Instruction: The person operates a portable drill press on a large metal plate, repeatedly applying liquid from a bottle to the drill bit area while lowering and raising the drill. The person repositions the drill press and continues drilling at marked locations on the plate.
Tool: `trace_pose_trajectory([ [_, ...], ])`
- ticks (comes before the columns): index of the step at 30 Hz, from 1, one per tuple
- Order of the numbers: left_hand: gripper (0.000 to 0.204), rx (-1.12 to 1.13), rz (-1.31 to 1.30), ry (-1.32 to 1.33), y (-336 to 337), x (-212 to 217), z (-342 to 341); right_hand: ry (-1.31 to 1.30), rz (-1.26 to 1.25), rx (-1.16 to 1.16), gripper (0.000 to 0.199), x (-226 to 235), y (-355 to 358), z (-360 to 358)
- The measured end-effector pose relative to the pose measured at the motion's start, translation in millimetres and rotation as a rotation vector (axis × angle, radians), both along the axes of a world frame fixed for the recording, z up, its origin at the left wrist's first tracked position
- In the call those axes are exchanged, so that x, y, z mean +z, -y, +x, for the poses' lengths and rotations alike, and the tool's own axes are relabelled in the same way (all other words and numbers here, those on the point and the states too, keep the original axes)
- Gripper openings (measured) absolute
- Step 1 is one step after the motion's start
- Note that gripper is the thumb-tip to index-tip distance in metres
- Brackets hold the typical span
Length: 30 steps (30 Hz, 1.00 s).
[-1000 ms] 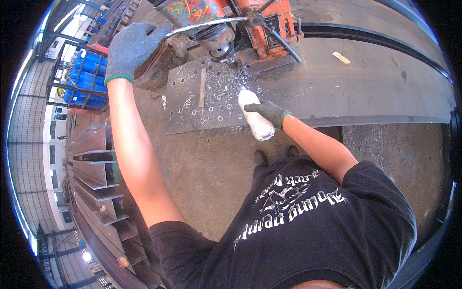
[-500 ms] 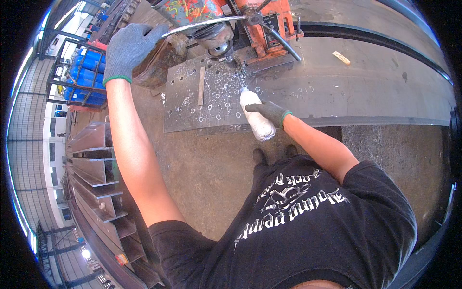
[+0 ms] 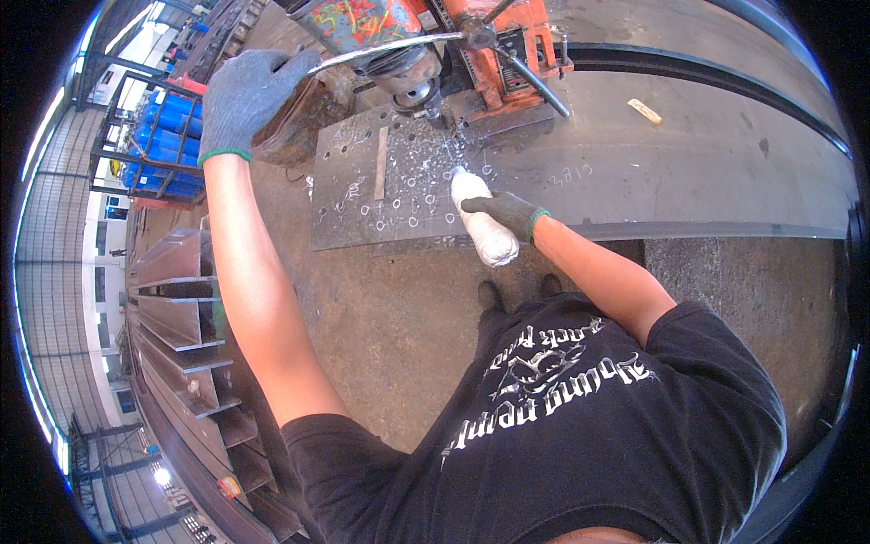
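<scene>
My left hand (image 3: pixel 245 102), in a grey knitted glove with a green cuff, is closed round the far end of a long metal lever (image 3: pixel 385 50). That lever runs right to the hub of an orange drill press (image 3: pixel 498 68) standing on a steel plate (image 3: pixel 634 195). Beneath the paint-spattered motor, the drill's round chuck (image 3: pixel 417 93) is just above the plate; its cutting tip is hard to make out. My right hand (image 3: pixel 515 216), gloved too, grips a white squeeze bottle (image 3: pixel 471 195) tilted with its nozzle toward the drill. Metal chips and chalk circles surround the nozzle.
A flat metal strip (image 3: pixel 381 163) and a small yellowish piece (image 3: pixel 645 111) lie on the plate. Drilled holes dot its left end. Blue cylinders (image 3: pixel 168 140) stand in a rack at far left, above stacked steel beams (image 3: pixel 195 326). My shoes (image 3: pixel 490 295) are below the plate's near edge.
</scene>
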<state>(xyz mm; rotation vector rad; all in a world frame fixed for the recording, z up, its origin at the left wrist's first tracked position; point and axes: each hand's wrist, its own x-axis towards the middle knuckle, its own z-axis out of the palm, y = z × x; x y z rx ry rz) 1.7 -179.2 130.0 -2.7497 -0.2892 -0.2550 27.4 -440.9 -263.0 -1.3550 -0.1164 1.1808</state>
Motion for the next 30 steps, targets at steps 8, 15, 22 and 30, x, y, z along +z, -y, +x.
trace_pose_trajectory([
  [8,0.066,0.002,-0.026,0.018,-0.1,-2.2,-1.8,0.025,-0.022,0.018,0.075,-4.9,-1.6,4.9],
  [15,0.068,-0.012,-0.022,0.030,-1.4,-2.3,-2.2,0.013,-0.017,0.049,0.075,9.8,2.1,6.8],
  [22,0.068,-0.011,-0.025,0.060,-7.0,-7.6,-0.7,0.021,0.017,0.013,0.076,6.2,2.6,5.0],
  [30,0.066,0.005,-0.024,0.049,-0.1,-6.6,-1.7,0.008,0.011,0.038,0.071,-10.2,0.7,8.4],
])
